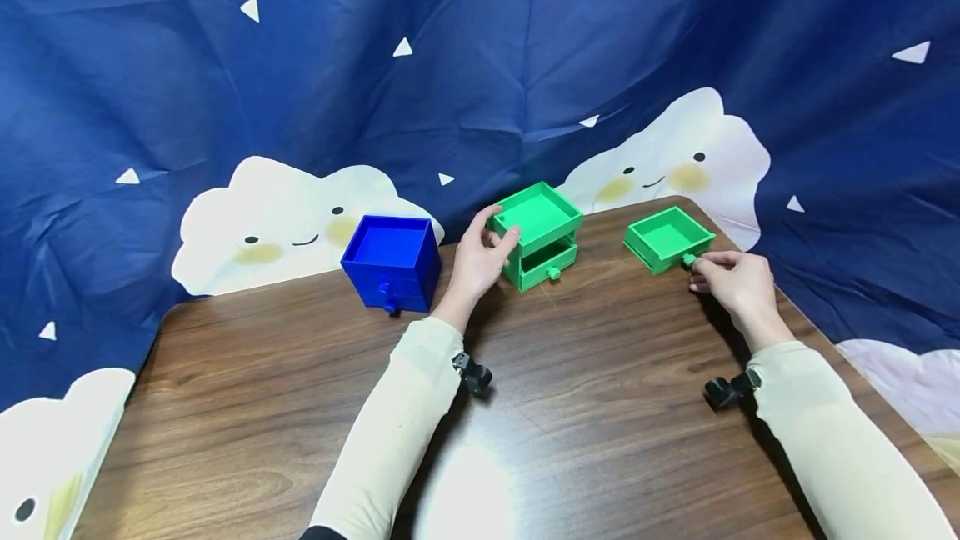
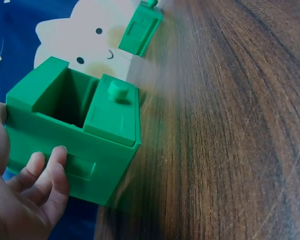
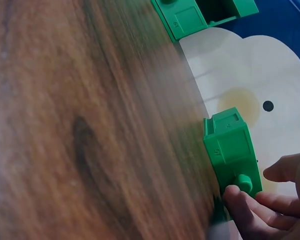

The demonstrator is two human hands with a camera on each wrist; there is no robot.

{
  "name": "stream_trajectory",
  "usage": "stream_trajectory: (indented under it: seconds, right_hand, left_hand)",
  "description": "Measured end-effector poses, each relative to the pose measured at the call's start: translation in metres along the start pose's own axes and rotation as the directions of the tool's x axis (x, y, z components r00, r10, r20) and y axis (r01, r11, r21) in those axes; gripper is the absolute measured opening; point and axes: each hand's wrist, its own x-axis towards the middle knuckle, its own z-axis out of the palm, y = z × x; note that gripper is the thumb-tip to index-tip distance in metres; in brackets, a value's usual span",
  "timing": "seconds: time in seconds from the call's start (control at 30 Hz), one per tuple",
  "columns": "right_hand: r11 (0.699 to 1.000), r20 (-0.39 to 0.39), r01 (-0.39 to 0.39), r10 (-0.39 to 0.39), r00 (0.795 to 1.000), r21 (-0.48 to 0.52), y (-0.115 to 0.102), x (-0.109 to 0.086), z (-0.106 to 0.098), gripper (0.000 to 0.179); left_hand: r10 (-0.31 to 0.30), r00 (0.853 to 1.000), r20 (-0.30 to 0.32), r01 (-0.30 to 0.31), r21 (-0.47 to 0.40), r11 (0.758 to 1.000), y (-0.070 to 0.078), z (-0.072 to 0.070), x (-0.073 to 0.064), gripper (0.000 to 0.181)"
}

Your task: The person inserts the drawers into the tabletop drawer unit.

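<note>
A small green cabinet (image 1: 540, 227) stands near the back of the table, with a shallow recessed top, an empty upper slot and a knobbed drawer (image 2: 115, 110) in its lower slot. My left hand (image 1: 480, 257) grips its left side, the thumb at the front edge and other fingertips against the side wall. Farther right lies a separate green drawer (image 1: 667, 232), empty inside. At its round knob (image 3: 243, 183) is my right hand (image 1: 738, 286), its fingertips curled in and holding the knob.
A blue cabinet (image 1: 393, 261) with knobs on its front stands left of my left hand. Behind the wooden table (image 1: 600, 390) hangs a blue curtain (image 1: 480, 65) with white clouds, close to the table's back edge. The table's right edge runs beside my right forearm.
</note>
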Motion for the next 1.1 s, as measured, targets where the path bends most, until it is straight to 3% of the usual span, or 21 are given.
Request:
stream_trajectory:
  seconds: [0.2, 0.43, 0.67, 0.97, 1.1]
  right_hand:
    - [0.999, 0.014, -0.018, 0.017, 1.000, 0.045, 0.004, 0.007, 0.000, 0.045]
    - [0.963, 0.120, -0.118, 0.091, 0.989, 0.243, 0.005, 0.016, -0.003, 0.036]
    - [0.981, 0.150, -0.148, 0.129, 0.980, 0.126, 0.002, 0.021, -0.004, 0.059]
    - [0.976, 0.170, -0.181, 0.159, 0.972, 0.118, 0.002, 0.026, -0.003, 0.060]
    - [0.969, 0.190, -0.197, 0.167, 0.967, 0.152, 0.005, 0.027, -0.003, 0.042]
  left_hand:
    - [-0.003, 1.000, 0.004, 0.003, -0.004, 1.000, 0.000, 0.000, 0.000, 0.055]
    - [-0.013, 1.000, 0.011, 0.013, -0.007, 1.000, 0.002, 0.001, 0.000, 0.055]
    - [-0.008, 1.000, 0.006, 0.008, -0.006, 1.000, 0.001, 0.001, 0.000, 0.056]
    - [-0.007, 1.000, -0.008, 0.007, -0.001, 1.000, 0.000, 0.001, -0.001, 0.055]
    - [-0.010, 1.000, -0.005, 0.010, 0.006, 1.000, 0.000, 0.001, -0.001, 0.055]
